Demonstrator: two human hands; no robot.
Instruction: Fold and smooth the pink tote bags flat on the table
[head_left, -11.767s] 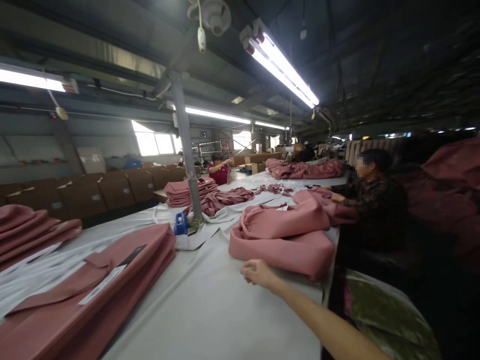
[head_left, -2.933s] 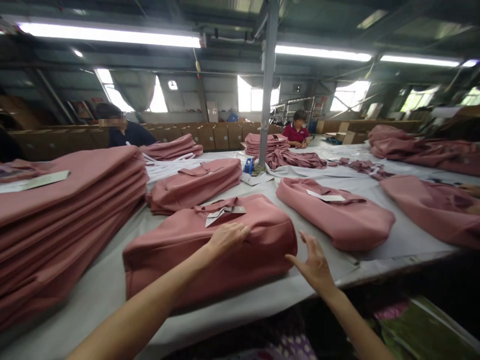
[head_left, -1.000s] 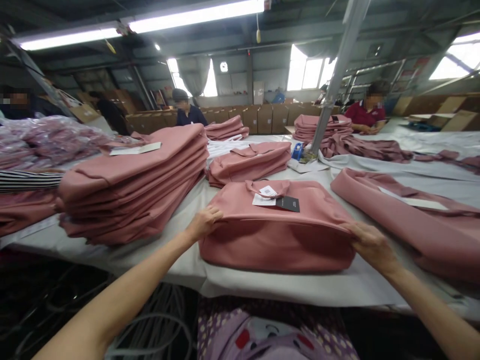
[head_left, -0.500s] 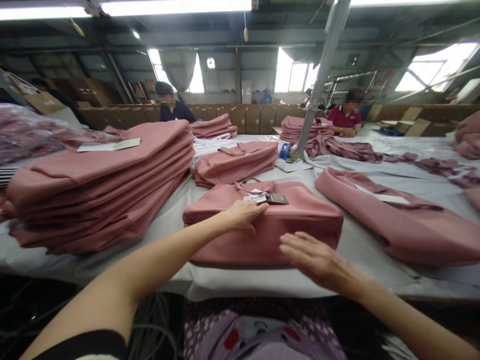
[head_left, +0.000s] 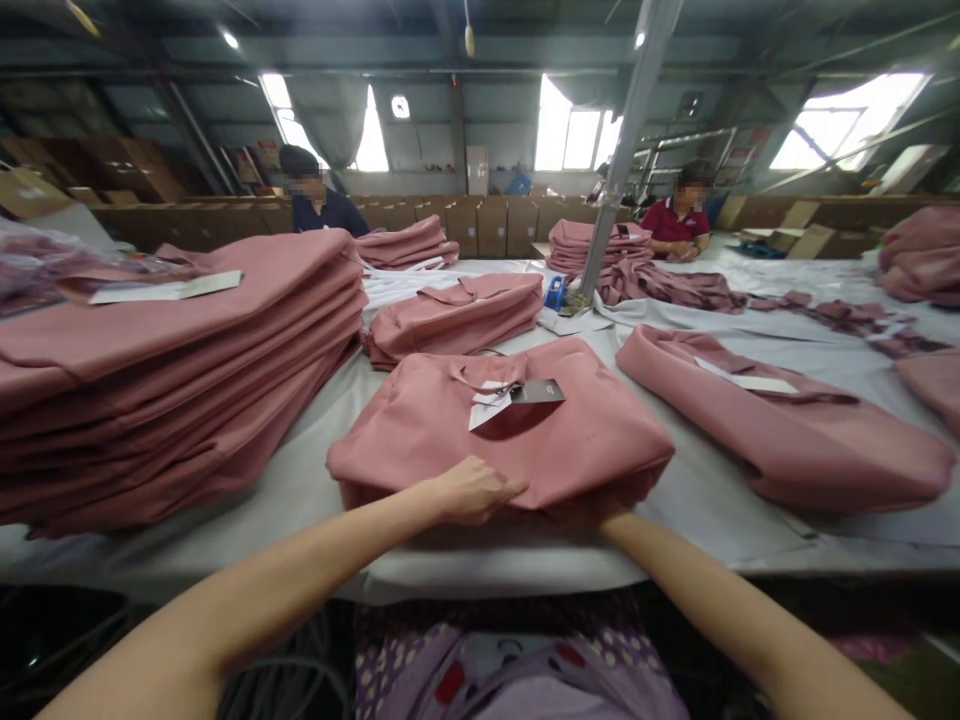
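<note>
The fingers of my left hand (head_left: pixel 474 490) look clamped on the near edge of the pink bag (head_left: pixel 495 450); my right hand (head_left: pixel 600 513) is tucked against its front, fingers hidden, state unclear. The bag lies directly ahead on the surface (head_left: pixel 705 520), both hands equally near, long axis side to side, handle (head_left: pixel 472 387) toward the far side.

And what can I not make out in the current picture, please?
All in the head view:
1. Right hand: fingers hidden by the front pink bag; its grip is unclear.
2. Dark tag: print too small to read.
3. Large stack of pink bags: cut off by the left edge.
4. Plastic-covered heap: cut off there too, and blurred.
</note>
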